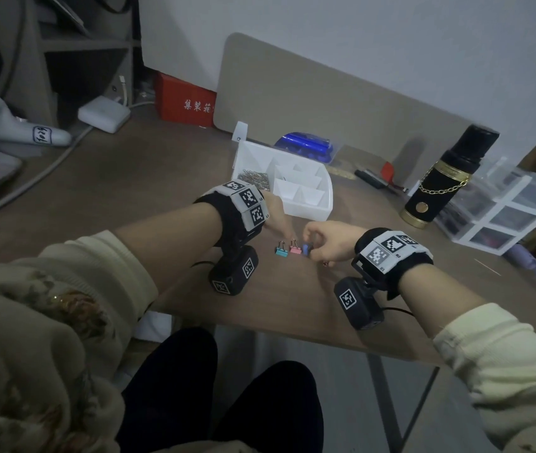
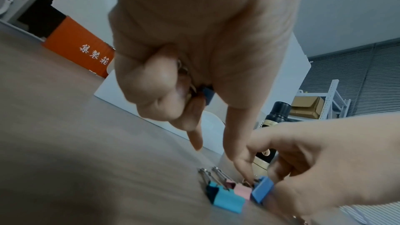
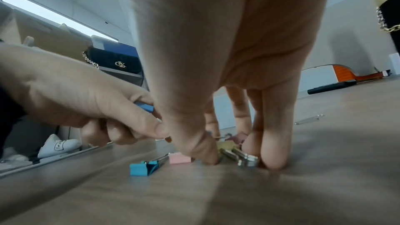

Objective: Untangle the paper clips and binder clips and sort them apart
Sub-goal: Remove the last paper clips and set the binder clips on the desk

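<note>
Three binder clips lie in a row on the table: teal (image 1: 281,251), pink (image 1: 295,250) and blue (image 1: 306,248). My right hand (image 1: 309,247) pinches the blue binder clip (image 2: 263,191) at the row's right end. In the right wrist view a yellowish clip with silver handles (image 3: 238,153) sits between its thumb and fingers. My left hand (image 1: 287,235) hovers just behind the row. Its curled fingers hold a small bundle of paper clips (image 2: 184,74) and another blue binder clip (image 2: 208,95) in the palm. Its index finger (image 2: 240,156) points down beside the row.
A white divided organiser (image 1: 305,207) stands just behind my hands, with a heap of paper clips (image 1: 255,179) in its left compartment. A black and gold bottle (image 1: 440,184) and clear drawers (image 1: 505,217) stand to the right. A red box (image 1: 184,103) sits at the back.
</note>
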{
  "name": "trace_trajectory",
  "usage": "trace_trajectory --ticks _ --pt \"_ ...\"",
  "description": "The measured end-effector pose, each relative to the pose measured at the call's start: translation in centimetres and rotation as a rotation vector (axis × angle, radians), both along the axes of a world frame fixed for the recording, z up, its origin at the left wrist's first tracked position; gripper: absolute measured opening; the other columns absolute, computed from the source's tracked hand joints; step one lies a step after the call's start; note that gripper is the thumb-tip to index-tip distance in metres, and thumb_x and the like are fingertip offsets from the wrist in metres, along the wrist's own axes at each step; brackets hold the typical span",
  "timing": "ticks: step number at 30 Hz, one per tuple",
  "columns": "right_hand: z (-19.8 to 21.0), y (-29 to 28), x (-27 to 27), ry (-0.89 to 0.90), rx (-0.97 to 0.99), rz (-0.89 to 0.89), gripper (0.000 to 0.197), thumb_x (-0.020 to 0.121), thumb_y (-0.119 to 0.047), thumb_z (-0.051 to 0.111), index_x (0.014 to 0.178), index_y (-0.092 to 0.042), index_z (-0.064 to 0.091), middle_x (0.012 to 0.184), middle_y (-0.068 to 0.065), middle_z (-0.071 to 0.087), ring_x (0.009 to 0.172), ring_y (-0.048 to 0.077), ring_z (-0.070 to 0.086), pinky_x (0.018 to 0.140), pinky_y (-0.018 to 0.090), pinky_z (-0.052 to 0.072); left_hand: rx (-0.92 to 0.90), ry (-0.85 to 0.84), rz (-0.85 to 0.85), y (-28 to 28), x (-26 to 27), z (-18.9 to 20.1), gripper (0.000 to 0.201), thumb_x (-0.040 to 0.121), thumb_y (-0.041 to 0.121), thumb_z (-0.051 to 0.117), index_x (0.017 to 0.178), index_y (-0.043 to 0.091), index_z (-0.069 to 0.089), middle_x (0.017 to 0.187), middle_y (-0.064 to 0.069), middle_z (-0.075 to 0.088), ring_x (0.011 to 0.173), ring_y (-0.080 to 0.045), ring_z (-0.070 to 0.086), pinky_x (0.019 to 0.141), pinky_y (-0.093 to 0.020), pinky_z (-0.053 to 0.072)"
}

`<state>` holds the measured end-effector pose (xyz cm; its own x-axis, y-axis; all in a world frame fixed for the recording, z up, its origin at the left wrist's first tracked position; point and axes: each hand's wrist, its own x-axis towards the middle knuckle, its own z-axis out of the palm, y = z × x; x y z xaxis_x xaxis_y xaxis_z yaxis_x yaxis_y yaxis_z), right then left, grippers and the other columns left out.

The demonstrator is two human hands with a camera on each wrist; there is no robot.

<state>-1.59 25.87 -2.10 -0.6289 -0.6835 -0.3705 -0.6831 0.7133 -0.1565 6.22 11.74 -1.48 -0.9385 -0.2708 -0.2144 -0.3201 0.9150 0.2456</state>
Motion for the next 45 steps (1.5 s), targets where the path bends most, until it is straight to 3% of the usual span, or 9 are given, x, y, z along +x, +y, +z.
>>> trace_trajectory --ticks 7,14,19,22,26,30,36,40,45 --pt "-0.3 -0.2 0.5 0.106 -0.038 0.065 0.017 0.081 -0.018 0.066 0.094 -0.012 0.056 0.091 0.006 0.062 0.067 0.026 0.065 0.066 0.035 0.055 0.027 -0.043 0.017 1.2 -0.5 0.0 0.029 0.090 0.037 0.055 0.069 0.018 0.050 0.065 0.000 0.047 0.053 -0.012 0.042 0.046 -0.020 0.032" --pt "-0.3 -0.2 0.5 0.170 -0.065 0.096 0.012 0.078 -0.012 0.068 0.081 -0.016 0.057 0.071 -0.008 0.055 0.071 0.019 0.060 0.053 0.018 0.042 0.111 -0.048 0.008 2.3 -0.1 0.3 0.018 0.093 0.024 0.053 0.076 0.017 0.053 0.028 0.006 0.043 0.020 -0.003 0.040 0.022 -0.008 0.021" --pt "0.2 0.1 0.0 0.043 -0.199 -0.002 0.017 0.078 -0.005 0.066 0.072 -0.015 0.055 0.063 -0.010 0.065 0.042 0.002 0.057 0.049 0.011 0.046 0.335 -0.035 0.055 1.9 -0.3 0.2 0.036 0.103 0.027 0.034 0.088 0.010 0.062 0.085 -0.001 0.050 0.047 -0.011 0.042 0.031 -0.013 0.032" --pt "1.5 -0.1 -0.4 0.041 -0.333 -0.025 0.016 0.078 -0.004 0.065 0.071 -0.015 0.057 0.080 0.002 0.069 0.040 -0.004 0.056 0.047 0.009 0.044 0.729 -0.043 0.197 1.4 -0.7 -0.1 0.053 0.102 0.036 0.021 0.119 0.003 0.060 0.069 -0.001 0.040 0.049 -0.012 0.027 0.042 -0.021 0.024" --pt "2.8 -1.4 -0.6 0.123 -0.534 -0.031 0.009 0.076 -0.009 0.069 0.074 -0.013 0.061 0.079 0.005 0.068 0.057 0.007 0.060 0.060 0.021 0.051 1.301 0.042 0.469 0.4 -1.7 -1.0 0.042 0.090 0.033 0.023 0.078 0.008 0.055 0.052 0.004 0.038 0.031 -0.009 0.028 0.036 -0.012 0.023" --pt "2.6 -3.5 -0.2 0.131 -0.651 -0.023 0.009 0.076 -0.006 0.068 0.075 -0.011 0.061 0.075 0.005 0.065 0.059 0.011 0.064 0.056 0.020 0.049 1.560 0.118 0.515 0.8 -2.4 -0.7 0.027 0.086 0.029 0.025 0.072 0.013 0.042 0.057 -0.001 0.041 0.035 -0.011 0.033 0.036 -0.012 0.030" --pt "2.0 -4.7 0.0 0.139 -0.666 0.021 0.020 0.078 -0.008 0.064 0.096 -0.016 0.065 0.097 -0.004 0.065 0.080 0.013 0.063 0.062 0.004 0.042 1.731 0.286 0.565 0.1 -2.7 -1.4 0.025 0.091 0.027 0.031 0.074 0.015 0.044 0.061 0.001 0.043 0.046 -0.010 0.038 0.036 -0.009 0.032" --pt "1.8 -4.9 0.1 -0.007 -0.731 0.011 0.028 0.080 -0.007 0.065 0.107 -0.017 0.063 0.111 0.002 0.065 0.094 0.012 0.064 0.078 0.018 0.050 1.740 0.316 0.580 -0.6 -2.7 -1.4 0.028 0.091 0.028 0.028 0.075 0.016 0.047 0.062 0.002 0.044 0.044 -0.010 0.042 0.034 -0.008 0.028" --pt "2.0 -4.3 0.2 -0.134 -0.909 -0.011 0.021 0.084 0.001 0.063 0.098 -0.014 0.064 0.091 0.004 0.067 0.070 0.007 0.060 0.062 0.009 0.049 1.740 0.312 0.515 -0.9 -2.8 -1.3 0.031 0.092 0.025 0.028 0.069 0.016 0.047 0.047 0.002 0.046 0.035 -0.007 0.041 0.032 -0.008 0.022"
